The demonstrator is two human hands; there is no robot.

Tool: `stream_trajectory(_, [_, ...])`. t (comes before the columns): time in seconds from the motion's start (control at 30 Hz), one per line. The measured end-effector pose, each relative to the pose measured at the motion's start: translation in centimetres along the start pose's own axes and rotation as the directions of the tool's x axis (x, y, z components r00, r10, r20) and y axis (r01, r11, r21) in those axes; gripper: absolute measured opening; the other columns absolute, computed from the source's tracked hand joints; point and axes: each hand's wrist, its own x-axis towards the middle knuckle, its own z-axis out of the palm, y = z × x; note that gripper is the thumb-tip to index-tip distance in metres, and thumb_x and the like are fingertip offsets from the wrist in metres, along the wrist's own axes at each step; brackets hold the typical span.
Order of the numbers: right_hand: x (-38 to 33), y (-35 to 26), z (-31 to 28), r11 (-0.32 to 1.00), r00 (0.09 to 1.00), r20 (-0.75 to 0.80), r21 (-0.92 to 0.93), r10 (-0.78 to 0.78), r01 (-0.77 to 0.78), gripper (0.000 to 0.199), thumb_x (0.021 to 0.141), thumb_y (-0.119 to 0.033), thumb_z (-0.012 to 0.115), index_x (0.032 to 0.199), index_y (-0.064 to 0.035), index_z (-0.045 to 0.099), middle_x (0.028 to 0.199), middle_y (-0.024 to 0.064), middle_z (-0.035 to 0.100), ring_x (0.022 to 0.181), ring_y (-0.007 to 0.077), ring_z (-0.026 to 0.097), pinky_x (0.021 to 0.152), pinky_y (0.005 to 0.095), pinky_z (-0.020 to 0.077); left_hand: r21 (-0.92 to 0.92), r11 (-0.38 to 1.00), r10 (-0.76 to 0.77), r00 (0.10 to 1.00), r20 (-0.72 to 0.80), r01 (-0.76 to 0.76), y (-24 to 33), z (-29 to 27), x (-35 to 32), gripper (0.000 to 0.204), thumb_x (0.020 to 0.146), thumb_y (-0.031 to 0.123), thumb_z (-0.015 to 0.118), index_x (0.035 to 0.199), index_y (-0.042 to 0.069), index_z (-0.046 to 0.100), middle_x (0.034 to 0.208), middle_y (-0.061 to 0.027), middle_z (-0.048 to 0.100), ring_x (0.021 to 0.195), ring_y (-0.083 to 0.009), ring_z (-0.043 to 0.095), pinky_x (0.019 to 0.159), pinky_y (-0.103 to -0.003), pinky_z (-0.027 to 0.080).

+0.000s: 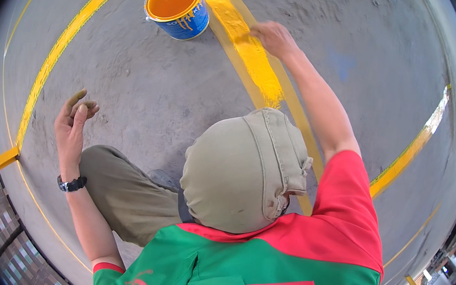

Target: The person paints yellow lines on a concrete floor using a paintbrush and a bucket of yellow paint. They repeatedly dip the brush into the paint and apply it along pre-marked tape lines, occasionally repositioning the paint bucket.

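Right grip (275,39) brought to the yellow stripe (255,65)!

A long diagonal is drawn by the stripe across the grey floor (133,82), its long axis slanted from upper left to lower right, its near end left ragged. It is flanked by duller tan bands (302,130). Just left of it the blue pail (192,22) is stood upright, mouth turned up, orange-yellow seen inside and drips streaked down its wall.

And the pose: the right arm is stretched far forward from a red sleeve (344,194), elbow only slightly bent, fingertips pointed leftward over the stripe's right side. That grip is blurred and bunched; whether anything is held cannot be told. The pail is seen to its left, well apart.

Out left, the left grip (74,123) is held up above a watch (71,183), empty, fingers loosely curled and darkly stained, thumb raised.
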Motion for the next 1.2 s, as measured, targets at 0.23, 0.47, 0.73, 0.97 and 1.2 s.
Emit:
stream_trajectory(0.23, [-4.5,0.6,1.2,0.996,0.981,0.194,-0.073,-0.027,0.042,0.021,0.095,-0.015,0.058,0.109,-0.0078,0.072,0.098,0.0132,0.071,0.099,0.032,0.065,0.085,0.0447,0.051,-0.005,0.999,-0.054,0.997,-0.057,0.053,-0.9,-0.9,-0.6,0.047,0.102,0.03,0.061,0.136,-0.002,0.055,0.108,-0.0125,0.07,0.1,-0.0196,0.069,0.094,-0.034,0.055])
stream_trajectory(0.47, [-16.4,-2.8,-7.3,0.985,0.759,0.634,-0.015,0.144,-0.175,0.018,0.092,-0.011,0.062,0.104,-0.0071,0.074,0.093,0.0178,0.072,0.09,0.0356,0.069,0.08,0.0455,0.0543,-0.012,0.999,-0.037,0.999,-0.025,0.037,-0.4,-0.6,-0.5,0.047,0.103,0.029,0.06,0.138,-0.002,0.054,0.108,-0.0128,0.07,0.1,-0.0204,0.069,0.095,-0.035,0.055])
stream_trajectory(0.73, [-3.8,1.2,-2.1,0.997,0.987,0.16,-0.08,0.016,-0.003,0.022,0.095,-0.02,0.061,0.111,-0.0094,0.071,0.099,0.0167,0.073,0.096,0.0355,0.069,0.082,0.045,0.0558,-0.008,0.999,-0.043,0.999,0.018,0.043,0.8,0.4,0.2,0.052,0.102,0.034,0.06,0.139,-0.002,0.052,0.11,-0.0136,0.069,0.101,-0.0211,0.069,0.095,-0.036,0.055])
stream_trajectory(0.97, [-8.0,-0.2,-2.4,0.993,0.968,0.249,-0.119,0.037,-0.007,0.014,0.093,-0.015,0.061,0.103,-0.0069,0.068,0.092,0.018,0.069,0.091,0.037,0.066,0.079,0.0471,0.0525,0.083,0.994,-0.077,0.992,0.096,0.069,1.1,-0.8,1.2,0.05,0.104,0.033,0.057,0.139,-0.001,0.052,0.114,-0.0137,0.067,0.102,-0.02,0.069,0.093,-0.035,0.056])
stream_trajectory(1.2, [-12.4,-1.6,-7.2,0.983,0.926,0.362,0.101,0.106,-0.152,0.022,0.093,-0.018,0.063,0.104,-0.0015,0.072,0.097,0.0213,0.071,0.092,0.039,0.068,0.08,0.047,0.0531,0.109,0.951,-0.307,0.912,0.273,0.288,-1.6,0.8,13.4,0.057,0.103,0.04,0.055,0.142,-0.001,0.05,0.124,-0.0182,0.064,0.107,-0.0247,0.068,0.09,-0.035,0.057])
